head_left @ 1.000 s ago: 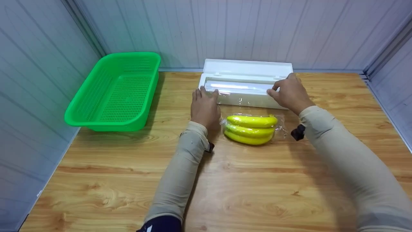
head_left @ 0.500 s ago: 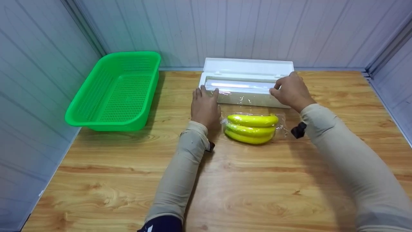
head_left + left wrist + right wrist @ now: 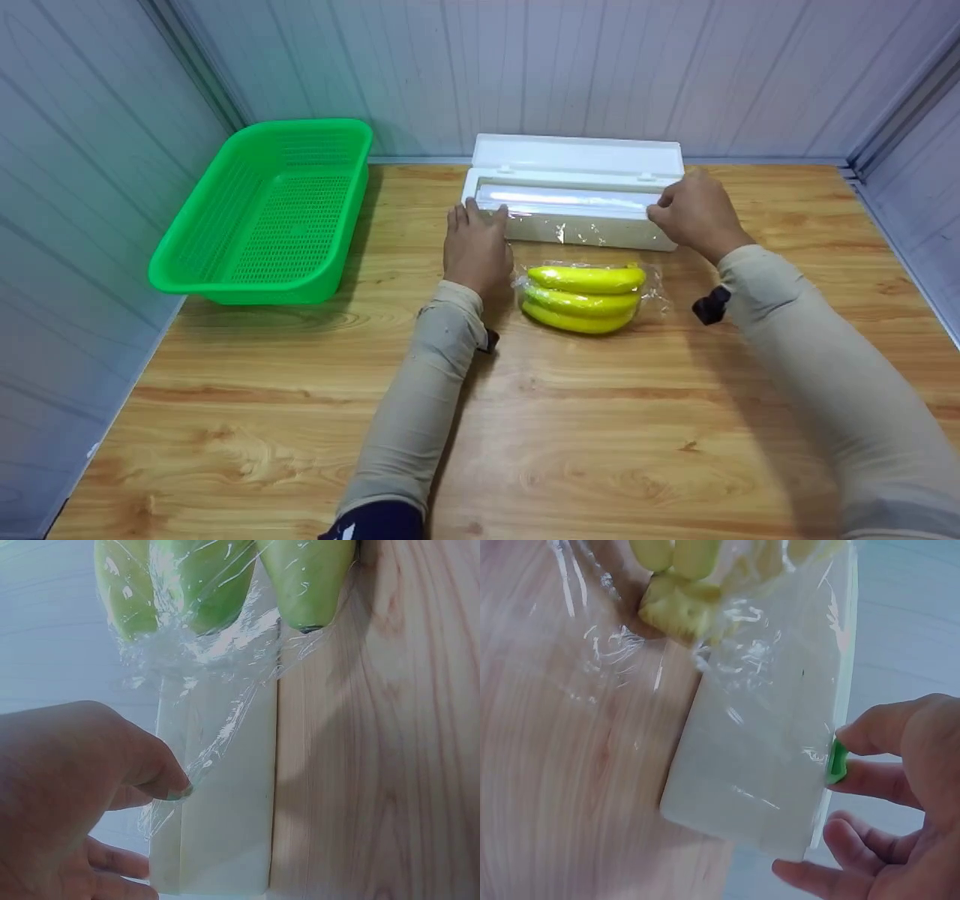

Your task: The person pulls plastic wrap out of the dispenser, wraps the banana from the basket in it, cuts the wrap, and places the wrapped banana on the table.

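In the head view, a white cling film dispenser box (image 3: 592, 231) stands with its lid (image 3: 577, 154) raised, a roll of film (image 3: 562, 196) inside. Clear film stretches from it over yellow bananas (image 3: 585, 280) wrapped in film just in front. My left hand (image 3: 476, 247) presses on the box's left end; in the left wrist view its thumb (image 3: 161, 772) touches the film at the box's edge. My right hand (image 3: 701, 214) is at the box's right end. Up close, its thumb and finger pinch a small green slider (image 3: 838, 763) on the box's edge.
A green plastic basket (image 3: 341, 281) stands at the left on the wooden table (image 3: 570, 450). Pale panel walls (image 3: 420, 75) rise behind and at both sides. The box's raised lid is close to the back wall.
My right hand has slid rightwards along the box's front edge to its right end. The left hand stays in place on the box, and the bananas lie nearly where they were.
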Demonstrator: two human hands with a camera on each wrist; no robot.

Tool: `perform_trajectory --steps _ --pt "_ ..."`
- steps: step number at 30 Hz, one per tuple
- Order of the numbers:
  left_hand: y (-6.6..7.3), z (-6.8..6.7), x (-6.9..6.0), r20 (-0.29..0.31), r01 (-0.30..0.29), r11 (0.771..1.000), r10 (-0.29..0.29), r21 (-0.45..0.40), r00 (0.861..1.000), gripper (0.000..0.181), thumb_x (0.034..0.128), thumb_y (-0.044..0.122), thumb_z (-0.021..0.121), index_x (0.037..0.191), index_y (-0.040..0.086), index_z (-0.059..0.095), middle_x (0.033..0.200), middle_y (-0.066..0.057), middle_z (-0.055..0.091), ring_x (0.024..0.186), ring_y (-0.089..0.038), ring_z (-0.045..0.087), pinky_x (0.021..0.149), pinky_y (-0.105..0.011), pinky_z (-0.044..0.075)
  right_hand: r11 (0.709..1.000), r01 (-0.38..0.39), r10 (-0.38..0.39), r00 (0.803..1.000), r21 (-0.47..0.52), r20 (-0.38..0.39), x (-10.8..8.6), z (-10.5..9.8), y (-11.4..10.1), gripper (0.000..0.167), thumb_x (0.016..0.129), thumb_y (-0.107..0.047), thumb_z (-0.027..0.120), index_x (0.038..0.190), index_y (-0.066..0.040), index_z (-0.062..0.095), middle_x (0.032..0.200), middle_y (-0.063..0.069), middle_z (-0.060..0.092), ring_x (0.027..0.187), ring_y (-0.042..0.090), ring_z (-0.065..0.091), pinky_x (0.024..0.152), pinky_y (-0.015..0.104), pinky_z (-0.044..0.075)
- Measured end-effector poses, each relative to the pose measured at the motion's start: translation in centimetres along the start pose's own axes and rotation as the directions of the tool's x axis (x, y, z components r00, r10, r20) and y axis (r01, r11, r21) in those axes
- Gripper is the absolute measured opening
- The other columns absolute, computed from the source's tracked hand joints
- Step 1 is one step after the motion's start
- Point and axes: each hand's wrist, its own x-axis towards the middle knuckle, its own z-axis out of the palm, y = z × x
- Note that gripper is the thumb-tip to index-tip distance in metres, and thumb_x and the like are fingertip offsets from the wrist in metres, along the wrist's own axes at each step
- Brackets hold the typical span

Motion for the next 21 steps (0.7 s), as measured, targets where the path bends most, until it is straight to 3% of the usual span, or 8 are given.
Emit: perform_trajectory --steps 6,21 --pt "-0.1 0.0 -0.1 0.007 -0.006 1.0 0.006 0.014 1.0 0.054 0.0975 0.023 0.055 0.15 0.017 0.047 0.149 -0.035 0.035 0.139 -0.051 0.034 0.118 -0.053 0.02 0.999 -0.009 0.01 1.0 0.034 -0.014 -0.4 -0.1 0.6 0.032 0.09 -0.016 0.057 0.091 0.01 0.075 0.094 0.029 0.07 0.099 0.046 0.057 0.09 0.058 0.043" --pt "-0.1 0.1 0.0 0.011 0.003 1.0 -0.003 0.022 1.0 0.056 0.0971 0.026 0.058 0.151 0.019 0.046 0.149 -0.034 0.036 0.139 -0.05 0.035 0.119 -0.052 0.019 0.997 -0.002 0.01 0.994 0.078 -0.107 -1.1 0.3 1.6 0.03 0.089 -0.013 0.059 0.085 0.013 0.075 0.086 0.03 0.071 0.076 0.039 0.06 0.075 0.051 0.046"
